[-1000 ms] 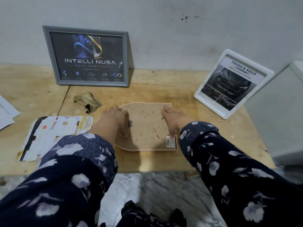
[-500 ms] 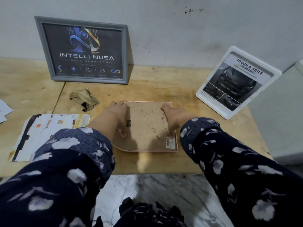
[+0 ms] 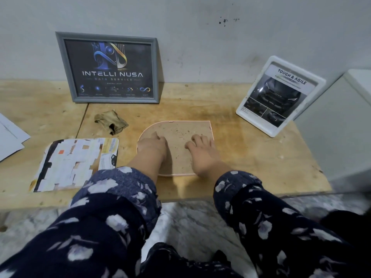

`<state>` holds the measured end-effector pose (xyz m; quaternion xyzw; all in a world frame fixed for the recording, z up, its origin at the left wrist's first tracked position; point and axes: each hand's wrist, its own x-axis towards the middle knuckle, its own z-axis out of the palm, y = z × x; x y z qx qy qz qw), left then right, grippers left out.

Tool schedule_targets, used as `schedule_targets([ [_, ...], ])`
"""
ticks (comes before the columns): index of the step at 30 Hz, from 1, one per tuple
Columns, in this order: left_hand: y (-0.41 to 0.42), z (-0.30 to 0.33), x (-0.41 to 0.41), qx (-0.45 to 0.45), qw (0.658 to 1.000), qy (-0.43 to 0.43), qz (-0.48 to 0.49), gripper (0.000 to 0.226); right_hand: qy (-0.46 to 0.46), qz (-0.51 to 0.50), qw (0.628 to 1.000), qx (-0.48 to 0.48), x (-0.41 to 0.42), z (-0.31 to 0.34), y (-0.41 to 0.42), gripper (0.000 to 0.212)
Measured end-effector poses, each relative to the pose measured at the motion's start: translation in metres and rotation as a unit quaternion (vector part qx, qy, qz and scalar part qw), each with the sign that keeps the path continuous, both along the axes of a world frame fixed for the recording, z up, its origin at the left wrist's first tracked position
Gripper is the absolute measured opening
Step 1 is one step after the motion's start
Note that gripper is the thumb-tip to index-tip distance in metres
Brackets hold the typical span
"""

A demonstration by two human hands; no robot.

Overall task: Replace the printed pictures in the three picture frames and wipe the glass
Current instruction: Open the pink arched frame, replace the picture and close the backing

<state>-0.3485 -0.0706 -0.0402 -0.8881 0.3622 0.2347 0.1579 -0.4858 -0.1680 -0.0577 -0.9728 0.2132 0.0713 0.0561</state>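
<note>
A pink-edged picture frame (image 3: 181,130) lies face down in the middle of the wooden table (image 3: 251,157), its speckled brown backing up. My left hand (image 3: 152,144) rests flat on the backing's left side, and my right hand (image 3: 201,150) lies flat on its right side, covering the near right corner. A grey frame (image 3: 109,67) with a dark "INTELLI NUSA" print leans on the wall at the back left. A white frame (image 3: 280,95) with a car print leans at the back right. A crumpled tan cloth (image 3: 111,121) lies left of the face-down frame.
A printed sheet (image 3: 74,163) with white and orange patches lies on the table at the left. White papers (image 3: 10,137) stick in from the far left edge. A pale cabinet (image 3: 341,127) stands to the right of the table. Marble floor shows below the near edge.
Both hands slid inward from the frame's side edges onto the backing. My right hand now covers the barcode sticker at the near right corner. The camera dipped slightly.
</note>
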Motion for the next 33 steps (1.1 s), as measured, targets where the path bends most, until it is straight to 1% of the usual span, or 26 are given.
schedule_targets([
  [2, 0.007, -0.002, 0.007, -0.013, 1.0, 0.028, -0.001, 0.074, -0.062, 0.026, 0.998, 0.011, -0.005, -0.01, 0.012, 0.033],
  [3, 0.01, -0.002, 0.011, -0.021, 0.999, 0.033, -0.005, 0.076, -0.089, 0.037, 0.995, 0.017, -0.008, -0.016, 0.019, 0.028],
  [7, 0.017, -0.005, 0.017, -0.054, 0.997, 0.048, -0.01, 0.08, -0.214, 0.052, 0.975, 0.025, -0.021, -0.033, 0.036, 0.019],
  [10, 0.023, -0.009, 0.015, -0.099, 0.994, 0.046, -0.007, 0.079, -0.216, 0.088, 0.972, 0.022, -0.024, -0.033, 0.042, 0.018],
  [12, 0.034, -0.009, 0.016, -0.149, 0.988, 0.047, 0.004, 0.079, -0.194, 0.1, 0.976, 0.0, -0.022, -0.034, 0.048, 0.018],
  [13, 0.038, -0.011, 0.016, -0.177, 0.982, 0.066, 0.019, 0.079, -0.178, 0.096, 0.979, -0.006, -0.023, -0.035, 0.049, 0.017],
  [15, 0.049, -0.014, 0.017, -0.255, 0.954, 0.138, 0.075, 0.075, -0.124, 0.098, 0.987, -0.026, -0.018, -0.033, 0.05, 0.017],
  [17, 0.062, -0.015, 0.018, -0.343, 0.909, 0.196, 0.135, 0.065, -0.075, 0.116, 0.989, -0.053, -0.01, -0.025, 0.054, 0.018],
  [18, 0.066, -0.016, 0.018, -0.381, 0.889, 0.199, 0.158, 0.06, -0.065, 0.123, 0.988, -0.06, -0.007, -0.021, 0.055, 0.02],
  [20, 0.075, -0.013, 0.022, -0.442, 0.86, 0.155, 0.201, 0.053, -0.064, 0.13, 0.987, -0.065, 0.0, -0.008, 0.058, 0.025],
  [22, 0.079, -0.006, 0.026, -0.479, 0.837, 0.106, 0.243, 0.049, -0.102, 0.117, 0.986, -0.063, 0.008, 0.007, 0.057, 0.024],
  [24, 0.079, 0.001, 0.031, -0.506, 0.81, 0.107, 0.278, 0.047, -0.152, 0.079, 0.984, -0.043, 0.018, 0.027, 0.054, 0.021],
  [29, 0.065, 0.024, 0.031, -0.552, 0.737, 0.22, 0.323, 0.051, -0.232, -0.039, 0.971, 0.03, 0.047, 0.095, 0.045, 0.009],
  [31, 0.054, 0.031, 0.03, -0.552, 0.731, 0.238, 0.322, 0.057, -0.299, -0.101, 0.946, 0.079, 0.054, 0.118, 0.039, 0.011],
  [33, 0.045, 0.037, 0.027, -0.548, 0.727, 0.256, 0.326, 0.064, -0.376, -0.174, 0.898, 0.146, 0.058, 0.135, 0.028, 0.014],
])
